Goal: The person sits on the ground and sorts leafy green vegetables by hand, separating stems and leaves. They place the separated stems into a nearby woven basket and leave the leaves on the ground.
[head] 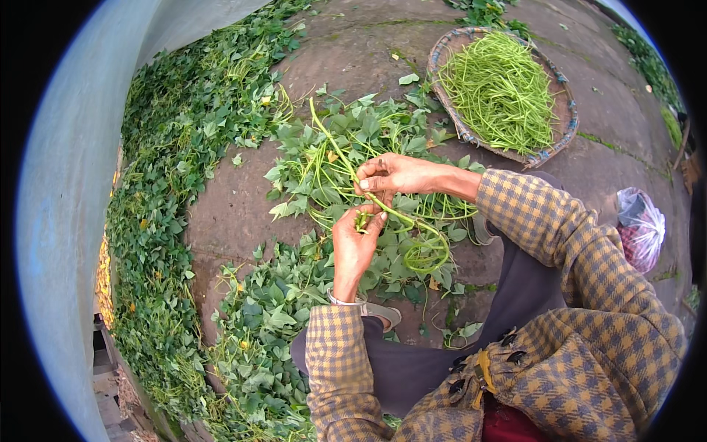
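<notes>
A long green vine stem (333, 142), stripped of leaves along its upper part, runs diagonally between my hands. My right hand (395, 175) pinches it near its middle with thumb and fingertips. Just below, my left hand (356, 229) grips the same stem between thumb and forefinger. Several short green stem pieces (362, 221) sit within the left hand's curled fingers. The stem's lower end curls into a loop (428, 257) over the leaves. Beneath both hands lies a heap of leafy vines (326, 188) on the concrete ground.
A round woven basket (564, 105) holds a pile of thin green stalks (497, 91) at the upper right. More cut vines (165, 232) spread along the left side beside a pale sheet (72, 182). A tied plastic bag (640, 232) rests on the right.
</notes>
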{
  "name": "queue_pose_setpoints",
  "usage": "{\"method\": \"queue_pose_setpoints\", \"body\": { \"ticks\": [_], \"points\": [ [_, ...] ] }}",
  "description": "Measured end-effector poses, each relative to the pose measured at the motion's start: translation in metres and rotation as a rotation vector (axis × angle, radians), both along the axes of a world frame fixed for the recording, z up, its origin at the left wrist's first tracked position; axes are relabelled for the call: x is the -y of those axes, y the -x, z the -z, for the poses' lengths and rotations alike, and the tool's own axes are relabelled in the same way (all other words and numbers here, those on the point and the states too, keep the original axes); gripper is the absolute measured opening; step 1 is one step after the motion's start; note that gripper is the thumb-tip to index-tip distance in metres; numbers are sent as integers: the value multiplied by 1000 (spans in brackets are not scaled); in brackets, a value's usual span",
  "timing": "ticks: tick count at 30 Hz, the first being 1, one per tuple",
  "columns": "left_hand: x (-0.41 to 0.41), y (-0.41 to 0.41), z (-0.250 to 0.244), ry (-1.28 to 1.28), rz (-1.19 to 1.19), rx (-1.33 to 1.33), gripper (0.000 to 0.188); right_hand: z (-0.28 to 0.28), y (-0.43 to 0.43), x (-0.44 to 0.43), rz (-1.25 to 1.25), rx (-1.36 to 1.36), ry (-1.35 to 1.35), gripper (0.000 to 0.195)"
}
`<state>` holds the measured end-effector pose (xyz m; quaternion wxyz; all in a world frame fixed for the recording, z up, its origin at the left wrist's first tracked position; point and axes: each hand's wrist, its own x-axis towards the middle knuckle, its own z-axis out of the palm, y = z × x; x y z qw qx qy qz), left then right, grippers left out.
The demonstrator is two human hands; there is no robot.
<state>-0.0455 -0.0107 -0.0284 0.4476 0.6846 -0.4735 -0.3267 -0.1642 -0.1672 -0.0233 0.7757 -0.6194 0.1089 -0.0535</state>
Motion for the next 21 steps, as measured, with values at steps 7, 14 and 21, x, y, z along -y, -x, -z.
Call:
{"method": "queue_pose_setpoints", "body": {
  "ticks": [7,14,21],
  "points": [
    [1,0,-6,113,90,296,14,-4,7,2,-87,-94,230,22],
    [1,-1,-8,50,75,361,16,5,9,-2,-19,-73,435,14],
    [4,-1,11,155,-76,150,9,3,7,-7,-29,-82,476,15]
  ]
}}
